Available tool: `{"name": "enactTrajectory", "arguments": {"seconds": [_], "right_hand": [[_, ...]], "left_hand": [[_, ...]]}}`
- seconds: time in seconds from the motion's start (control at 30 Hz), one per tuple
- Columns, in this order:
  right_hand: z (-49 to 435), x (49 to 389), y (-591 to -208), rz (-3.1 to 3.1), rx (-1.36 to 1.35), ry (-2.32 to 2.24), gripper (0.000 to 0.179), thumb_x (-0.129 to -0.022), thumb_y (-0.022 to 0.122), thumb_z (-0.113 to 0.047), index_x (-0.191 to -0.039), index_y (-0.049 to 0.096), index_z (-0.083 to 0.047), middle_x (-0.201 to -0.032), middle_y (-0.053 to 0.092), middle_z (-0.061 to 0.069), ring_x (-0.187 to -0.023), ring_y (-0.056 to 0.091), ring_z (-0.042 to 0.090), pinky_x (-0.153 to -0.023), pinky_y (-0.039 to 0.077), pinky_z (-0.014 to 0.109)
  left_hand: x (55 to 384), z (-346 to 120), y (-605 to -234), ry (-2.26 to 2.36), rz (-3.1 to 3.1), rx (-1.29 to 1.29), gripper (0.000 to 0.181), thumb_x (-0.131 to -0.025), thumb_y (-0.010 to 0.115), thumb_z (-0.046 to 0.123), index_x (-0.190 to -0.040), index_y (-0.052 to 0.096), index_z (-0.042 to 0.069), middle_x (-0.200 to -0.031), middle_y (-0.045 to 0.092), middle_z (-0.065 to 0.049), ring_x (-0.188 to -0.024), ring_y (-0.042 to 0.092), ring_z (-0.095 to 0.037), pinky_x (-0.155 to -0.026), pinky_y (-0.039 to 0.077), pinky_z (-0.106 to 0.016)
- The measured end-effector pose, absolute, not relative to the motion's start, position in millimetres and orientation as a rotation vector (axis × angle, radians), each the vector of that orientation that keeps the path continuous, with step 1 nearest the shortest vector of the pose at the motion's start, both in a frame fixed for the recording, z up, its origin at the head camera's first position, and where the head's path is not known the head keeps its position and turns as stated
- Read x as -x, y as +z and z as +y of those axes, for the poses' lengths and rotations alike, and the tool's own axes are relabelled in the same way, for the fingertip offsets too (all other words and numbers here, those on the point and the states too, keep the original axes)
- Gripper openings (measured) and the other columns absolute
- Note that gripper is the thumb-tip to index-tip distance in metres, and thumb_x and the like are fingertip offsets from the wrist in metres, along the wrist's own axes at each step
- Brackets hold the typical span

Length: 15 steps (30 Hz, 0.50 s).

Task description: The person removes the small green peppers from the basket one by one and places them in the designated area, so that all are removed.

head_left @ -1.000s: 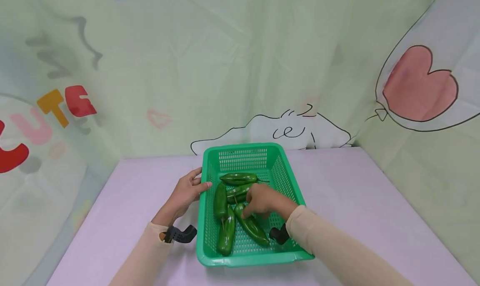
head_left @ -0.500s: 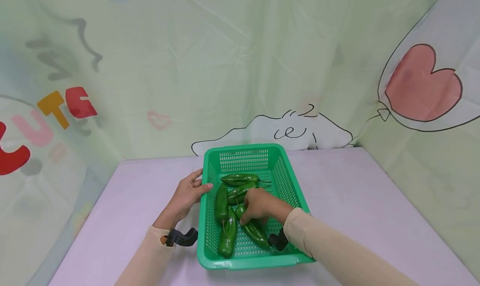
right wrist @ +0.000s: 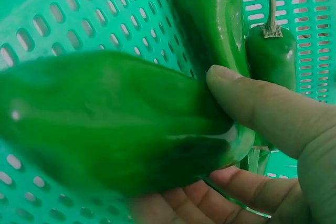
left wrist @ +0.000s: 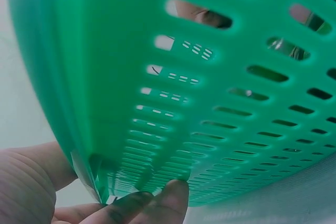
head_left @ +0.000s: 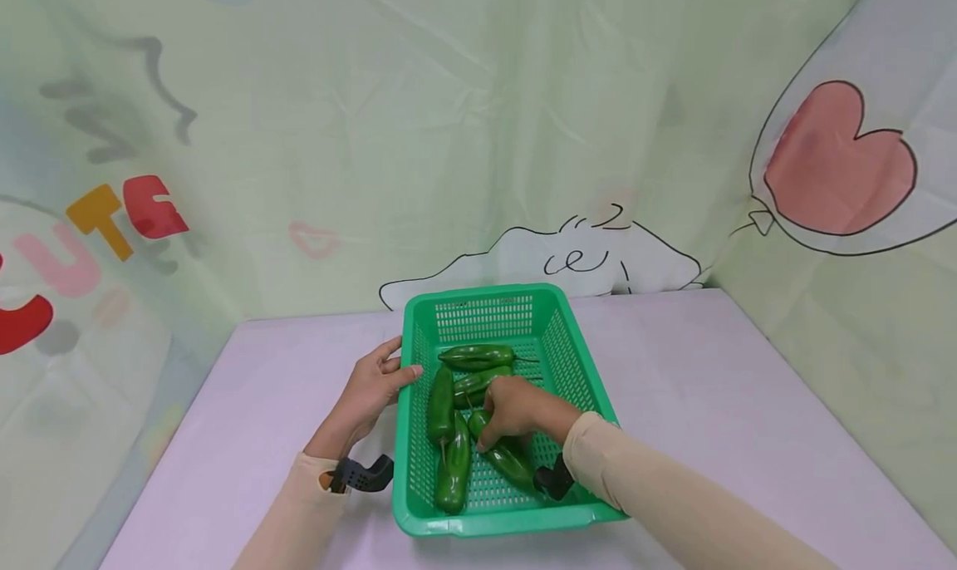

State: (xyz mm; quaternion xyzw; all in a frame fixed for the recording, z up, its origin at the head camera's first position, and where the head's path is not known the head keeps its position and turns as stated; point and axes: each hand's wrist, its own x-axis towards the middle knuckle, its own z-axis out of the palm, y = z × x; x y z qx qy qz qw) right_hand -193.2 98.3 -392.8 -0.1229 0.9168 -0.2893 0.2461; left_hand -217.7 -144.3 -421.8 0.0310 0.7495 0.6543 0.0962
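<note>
In the head view, a green plastic basket (head_left: 508, 522) with slotted walls stands on the table. My left hand (head_left: 368, 394) grips its left rim, the thumb over the edge and the fingers along the outer wall. Inside the basket, my right hand (head_left: 523, 408) holds a glossy green pepper (head_left: 512, 468) near its stem end, between thumb and fingers. Close up in the right wrist view, that green pepper (right wrist: 110, 121) fills the left half, its underside hidden. Beside it lie other green peppers, one at the left wall (head_left: 441, 404) and another green pepper (head_left: 452, 474) nearer the front.
Two more green peppers lie crosswise further back, the rear pepper (head_left: 475, 356) fully visible and the nearer one (head_left: 476, 385) partly behind my hand. A pale lilac tabletop (head_left: 695, 404) surrounds the basket. Behind it hangs a printed cloth backdrop (head_left: 419, 138).
My right hand has shifted slightly toward the near side of the basket and lies further along the pepper. My left hand keeps its place on the rim.
</note>
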Motion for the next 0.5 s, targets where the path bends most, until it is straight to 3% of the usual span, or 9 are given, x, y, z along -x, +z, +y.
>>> {"name": "enactTrajectory", "arguments": {"seconds": [0.1, 0.2, 0.37, 0.43, 0.5], "right_hand": [[98.4, 193.4, -393.1, 2.509, 0.35, -0.781, 0.058, -0.078, 0.094, -0.015, -0.058, 0.039, -0.019, -0.052, 0.026, -0.01, -0.044, 0.043, 0.009, -0.044, 0.049, 0.028], [98.8, 193.8, -392.9, 2.516, 0.362, -0.785, 0.062, -0.078, 0.094, -0.014, -0.058, 0.035, -0.02, -0.052, 0.023, -0.011, -0.044, 0.04, 0.008, -0.043, 0.045, 0.025], [101.3, 194.4, -389.1, 2.51, 0.361, -0.806, 0.037, -0.077, 0.094, -0.013, -0.066, 0.059, -0.01, -0.058, 0.051, -0.004, -0.051, 0.057, 0.012, -0.048, 0.056, 0.03], [102.8, 194.7, -386.0, 2.51, 0.355, -0.819, 0.025, -0.077, 0.094, -0.013, -0.083, 0.071, -0.003, -0.074, 0.066, 0.003, -0.058, 0.064, 0.014, -0.052, 0.059, 0.032], [104.8, 195.2, -383.0, 2.511, 0.346, -0.832, 0.035, -0.077, 0.093, -0.013, -0.102, 0.075, 0.003, -0.092, 0.073, 0.009, -0.063, 0.068, 0.017, -0.055, 0.06, 0.033]], "left_hand": [[217.6, -144.0, -422.1, 1.941, 2.219, -0.083, 0.072, -0.1, 0.07, 0.009, -0.162, 0.036, 0.009, -0.139, 0.065, -0.021, -0.102, 0.076, -0.029, -0.087, 0.064, -0.043], [217.5, -144.0, -422.5, 1.941, 2.222, -0.084, 0.072, -0.1, 0.07, 0.009, -0.162, 0.035, 0.008, -0.139, 0.065, -0.022, -0.102, 0.076, -0.029, -0.086, 0.064, -0.043], [217.5, -143.6, -421.9, 1.936, 2.221, -0.087, 0.072, -0.1, 0.07, 0.01, -0.163, 0.035, 0.009, -0.14, 0.065, -0.021, -0.103, 0.076, -0.03, -0.087, 0.063, -0.043], [217.9, -143.6, -421.5, 1.933, 2.225, -0.09, 0.072, -0.1, 0.069, 0.01, -0.163, 0.034, 0.008, -0.14, 0.065, -0.021, -0.103, 0.076, -0.03, -0.087, 0.063, -0.043], [218.3, -143.7, -421.1, 1.931, 2.229, -0.093, 0.072, -0.1, 0.069, 0.01, -0.163, 0.034, 0.008, -0.14, 0.064, -0.022, -0.103, 0.076, -0.03, -0.087, 0.063, -0.043]]}}
